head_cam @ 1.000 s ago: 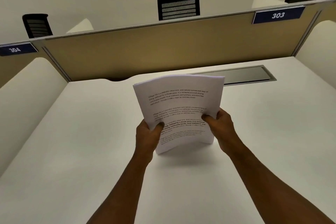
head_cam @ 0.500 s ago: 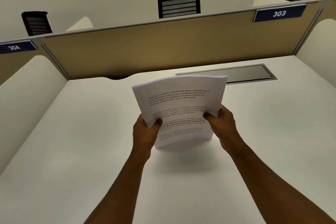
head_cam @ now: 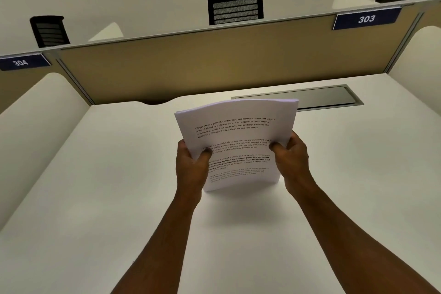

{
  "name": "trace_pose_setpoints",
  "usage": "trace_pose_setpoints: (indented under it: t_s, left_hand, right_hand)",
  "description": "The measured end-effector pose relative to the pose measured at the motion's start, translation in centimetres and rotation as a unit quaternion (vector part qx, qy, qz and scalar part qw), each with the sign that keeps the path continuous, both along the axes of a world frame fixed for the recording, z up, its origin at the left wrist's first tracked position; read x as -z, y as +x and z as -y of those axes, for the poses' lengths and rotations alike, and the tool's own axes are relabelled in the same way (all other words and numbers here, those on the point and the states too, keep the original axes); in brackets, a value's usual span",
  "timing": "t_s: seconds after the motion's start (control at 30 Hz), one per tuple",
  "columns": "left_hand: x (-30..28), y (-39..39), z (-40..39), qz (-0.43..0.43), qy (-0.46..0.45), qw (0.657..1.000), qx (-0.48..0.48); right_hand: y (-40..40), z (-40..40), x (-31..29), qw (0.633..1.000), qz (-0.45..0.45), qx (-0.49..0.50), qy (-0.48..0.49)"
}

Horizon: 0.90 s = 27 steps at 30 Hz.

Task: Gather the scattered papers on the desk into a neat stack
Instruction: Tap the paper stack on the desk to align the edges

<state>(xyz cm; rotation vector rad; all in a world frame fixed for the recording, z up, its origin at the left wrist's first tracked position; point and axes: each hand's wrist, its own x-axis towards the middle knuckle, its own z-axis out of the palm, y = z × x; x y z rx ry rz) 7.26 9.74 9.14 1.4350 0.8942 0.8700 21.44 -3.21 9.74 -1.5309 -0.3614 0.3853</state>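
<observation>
A stack of white printed papers (head_cam: 236,131) stands nearly upright over the middle of the white desk (head_cam: 107,186), its lower edge at or just above the desk surface. My left hand (head_cam: 191,169) grips the stack's left edge, thumb on the printed front. My right hand (head_cam: 290,157) grips the right edge the same way. The sheets bow slightly backward at the top, with their top edges close together. No loose sheets lie elsewhere on the desk.
A grey cable hatch (head_cam: 310,96) is set into the desk behind the papers. A tan partition (head_cam: 214,62) closes the back, with signs 303 (head_cam: 366,18) and 304 (head_cam: 20,62). White side dividers (head_cam: 35,126) flank the desk. Black chair backs (head_cam: 235,7) show beyond.
Both hands and the stack have lifted slightly and shifted a little to the right; the grip is the same.
</observation>
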Motion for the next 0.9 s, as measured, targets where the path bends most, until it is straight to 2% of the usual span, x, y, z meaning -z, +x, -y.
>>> trace_pose_setpoints:
  t_s: [0.33, 0.47, 0.9]
  left_hand:
    - [0.1, 0.6, -0.2, -0.020, -0.014, 1.000, -0.002]
    - [-0.2, 0.4, -0.5, 0.004, -0.015, 1.000, -0.001]
    - [0.8, 0.3, -1.0, 0.007, -0.028, 0.999, 0.026]
  right_hand:
    - [0.2, -0.2, -0.5, 1.000, -0.008, -0.014, -0.022]
    - [0.5, 0.0, -1.1, 0.999, 0.016, -0.025, -0.013]
    - [0.5, -0.1, -0.7, 0.998, 0.013, -0.037, -0.044]
